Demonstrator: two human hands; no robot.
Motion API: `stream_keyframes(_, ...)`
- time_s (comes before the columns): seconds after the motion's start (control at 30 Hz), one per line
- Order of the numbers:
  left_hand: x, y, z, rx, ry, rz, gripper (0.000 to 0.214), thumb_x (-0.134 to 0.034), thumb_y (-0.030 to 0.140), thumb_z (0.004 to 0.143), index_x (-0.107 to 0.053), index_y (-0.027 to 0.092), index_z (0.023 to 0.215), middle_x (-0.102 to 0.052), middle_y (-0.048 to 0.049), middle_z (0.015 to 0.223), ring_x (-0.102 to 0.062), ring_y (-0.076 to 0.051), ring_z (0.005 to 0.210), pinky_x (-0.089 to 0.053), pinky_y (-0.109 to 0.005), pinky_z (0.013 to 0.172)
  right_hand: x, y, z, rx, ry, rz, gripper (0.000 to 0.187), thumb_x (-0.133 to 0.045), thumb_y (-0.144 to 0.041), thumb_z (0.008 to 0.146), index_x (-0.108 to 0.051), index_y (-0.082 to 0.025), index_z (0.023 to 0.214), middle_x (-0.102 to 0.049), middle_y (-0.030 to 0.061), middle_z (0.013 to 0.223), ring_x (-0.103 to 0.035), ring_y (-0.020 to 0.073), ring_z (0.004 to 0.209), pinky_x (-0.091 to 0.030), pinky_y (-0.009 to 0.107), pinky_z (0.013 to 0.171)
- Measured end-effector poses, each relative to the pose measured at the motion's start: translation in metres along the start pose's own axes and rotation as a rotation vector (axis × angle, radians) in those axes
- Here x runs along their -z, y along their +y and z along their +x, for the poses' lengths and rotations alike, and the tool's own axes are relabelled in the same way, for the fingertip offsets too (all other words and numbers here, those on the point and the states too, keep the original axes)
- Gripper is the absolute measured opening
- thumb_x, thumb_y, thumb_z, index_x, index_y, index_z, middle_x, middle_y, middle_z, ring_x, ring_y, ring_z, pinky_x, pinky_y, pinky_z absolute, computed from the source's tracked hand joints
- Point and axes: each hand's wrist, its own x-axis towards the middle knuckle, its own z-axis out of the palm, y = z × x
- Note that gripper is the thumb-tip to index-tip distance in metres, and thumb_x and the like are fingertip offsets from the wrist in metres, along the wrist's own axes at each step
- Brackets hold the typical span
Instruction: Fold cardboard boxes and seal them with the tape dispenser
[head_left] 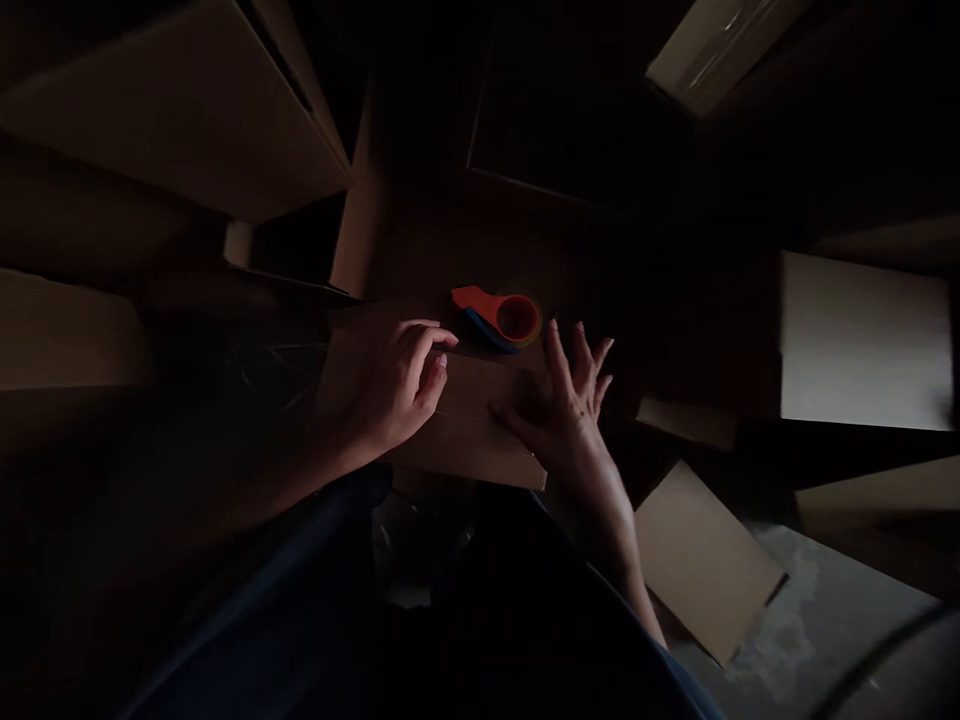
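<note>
A small cardboard box [480,400] with its lid side up is in front of me, low in the middle of the head view. At its far edge lies a tape dispenser [515,318], orange on top with a blue part below. My left hand [412,385] rests over the left part of the box, fingers loosely curled, with a gap between thumb and index finger and nothing visible in it. Over the box's right side, my right hand [574,400] has its fingers spread, close to the dispenser and holding nothing.
Large cardboard boxes [187,110] stand at the upper left, with another box [64,335] below. On the right are a pale box [866,340], a tilted box [709,565] and grey floor [814,590]. A taped box [720,50] is at the upper right. Much is dark.
</note>
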Motion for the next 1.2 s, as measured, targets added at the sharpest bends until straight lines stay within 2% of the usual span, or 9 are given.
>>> stream_keyframes(0.13, 0.001, 0.001, 0.000, 0.002, -0.023, 0.022, 0.018, -0.051, 0.016, 0.098, -0.059, 0.022, 0.112, -0.070, -0.0066, 0.115, -0.062, -0.024, 0.121, -0.051, -0.043, 0.104, -0.005, -0.009, 0.006, 0.014, -0.017, -0.007, 0.108, -0.069, -0.046, 0.086, 0.003, -0.038, 0.167, 0.006, 0.0067, 0.177, 0.015, 0.0432, 0.160, -0.015, 0.081, 0.119)
stream_keyframes(0.37, 0.000, 0.000, 0.000, -0.012, -0.013, 0.025, 0.017, -0.051, 0.015, 0.098, -0.059, 0.023, 0.111, -0.072, -0.0061, 0.113, -0.063, -0.024, 0.121, -0.050, -0.045, 0.105, 0.011, 0.050, -0.004, -0.004, 0.096, -0.007, 0.107, -0.071, -0.048, 0.082, -0.006, -0.041, 0.166, -0.008, 0.0088, 0.175, 0.009, 0.0506, 0.159, -0.018, 0.089, 0.111)
stream_keyframes(0.43, -0.001, -0.001, 0.000, -0.019, -0.016, 0.031, 0.017, -0.051, 0.016, 0.098, -0.059, 0.023, 0.111, -0.072, -0.0063, 0.113, -0.063, -0.025, 0.121, -0.050, -0.045, 0.104, 0.013, 0.058, -0.007, -0.008, 0.106, -0.011, 0.108, -0.071, -0.047, 0.081, -0.006, -0.040, 0.166, -0.010, 0.0098, 0.175, 0.009, 0.0505, 0.159, -0.018, 0.089, 0.111)
stream_keyframes(0.5, -0.001, -0.002, 0.000, -0.013, -0.024, 0.044, 0.016, -0.052, 0.017, 0.098, -0.059, 0.023, 0.111, -0.072, -0.0062, 0.113, -0.063, -0.025, 0.121, -0.050, -0.044, 0.104, 0.010, 0.055, -0.007, -0.015, 0.115, -0.003, 0.112, -0.072, -0.049, 0.081, 0.000, -0.039, 0.166, -0.006, 0.0119, 0.175, 0.008, 0.0508, 0.159, -0.018, 0.087, 0.112)
stream_keyframes(0.6, -0.001, -0.002, -0.001, -0.006, -0.035, 0.069, 0.016, -0.051, 0.018, 0.098, -0.059, 0.023, 0.111, -0.072, -0.0062, 0.114, -0.063, -0.025, 0.121, -0.049, -0.044, 0.104, -0.002, 0.034, -0.003, -0.008, 0.105, 0.048, 0.119, -0.072, -0.055, 0.080, 0.008, -0.035, 0.165, 0.002, 0.0157, 0.175, 0.008, 0.0502, 0.159, -0.022, 0.083, 0.114)
stream_keyframes(0.77, -0.001, 0.001, 0.000, -0.008, -0.049, 0.113, 0.016, -0.051, 0.019, 0.098, -0.060, 0.023, 0.111, -0.072, -0.0074, 0.114, -0.063, -0.026, 0.121, -0.049, -0.043, 0.101, -0.015, 0.003, 0.001, 0.031, 0.073, 0.134, 0.118, -0.072, -0.052, 0.082, 0.011, -0.035, 0.165, 0.008, 0.0118, 0.176, 0.010, 0.0424, 0.161, -0.018, 0.078, 0.120)
stream_keyframes(0.9, -0.001, 0.001, 0.000, -0.025, -0.043, 0.106, 0.016, -0.052, 0.018, 0.097, -0.060, 0.022, 0.111, -0.072, -0.0076, 0.114, -0.063, -0.026, 0.120, -0.049, -0.043, 0.098, -0.008, 0.027, -0.001, 0.049, 0.065, 0.106, 0.124, -0.078, -0.058, 0.073, 0.000, -0.032, 0.166, -0.001, 0.0162, 0.175, 0.007, 0.0483, 0.160, -0.021, 0.081, 0.117)
stream_keyframes(1.03, -0.001, -0.002, -0.001, -0.026, -0.051, 0.084, 0.017, -0.052, 0.018, 0.097, -0.059, 0.023, 0.111, -0.072, -0.0064, 0.113, -0.063, -0.025, 0.121, -0.048, -0.043, 0.101, 0.005, 0.063, -0.009, 0.009, 0.100, 0.109, 0.108, -0.072, -0.057, 0.079, -0.012, -0.030, 0.165, -0.014, 0.0197, 0.172, -0.002, 0.0507, 0.159, -0.027, 0.079, 0.116)
stream_keyframes(1.2, -0.002, -0.003, -0.002, -0.031, -0.046, 0.074, 0.016, -0.052, 0.018, 0.098, -0.060, 0.023, 0.111, -0.072, -0.0065, 0.113, -0.063, -0.025, 0.119, -0.049, -0.042, 0.098, -0.001, 0.063, -0.013, 0.014, 0.116, 0.101, 0.110, -0.073, -0.055, 0.080, -0.006, -0.033, 0.165, -0.016, 0.0178, 0.172, -0.004, 0.0495, 0.160, -0.029, 0.076, 0.118)
